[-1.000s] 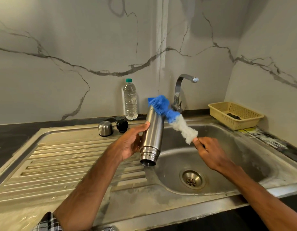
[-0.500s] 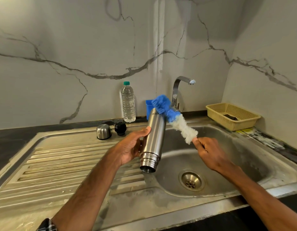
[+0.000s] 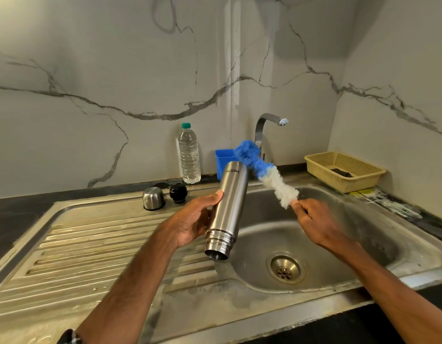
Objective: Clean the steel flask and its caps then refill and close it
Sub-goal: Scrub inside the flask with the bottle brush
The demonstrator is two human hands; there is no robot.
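We hold the steel flask (image 3: 227, 209) in our left hand (image 3: 192, 224), fingers wrapped round its lower body and the thumb lying along the side that faces us. The flask is upside down and tilted, its open threaded mouth pointing down just over the near left rim of the sink basin (image 3: 363, 244), its base up and away from us with the brand lettering reading inverted. Our right hand (image 3: 314, 219) pinches the handle end of a bottle brush (image 3: 267, 173), closed tight on it; the brush runs up and to the left from that grip, white bristles nearest the fingers, blue bristles at the far tip, which sits just beside the flask's raised base. Whether bristles and steel actually touch we cannot tell.

Beyond our left hand, on the drainboard's far edge, stand the steel outer cap (image 3: 153, 201) and the black inner cap (image 3: 178, 193), side by side and close together. Behind them a clear water bottle (image 3: 189, 155) with a green lid stands upright against the marble wall. A blue container (image 3: 225, 162) shows behind the flask's base, with the tap (image 3: 264, 130) just to its right. Past our right hand, a yellow basket (image 3: 344, 170) rests on the counter.
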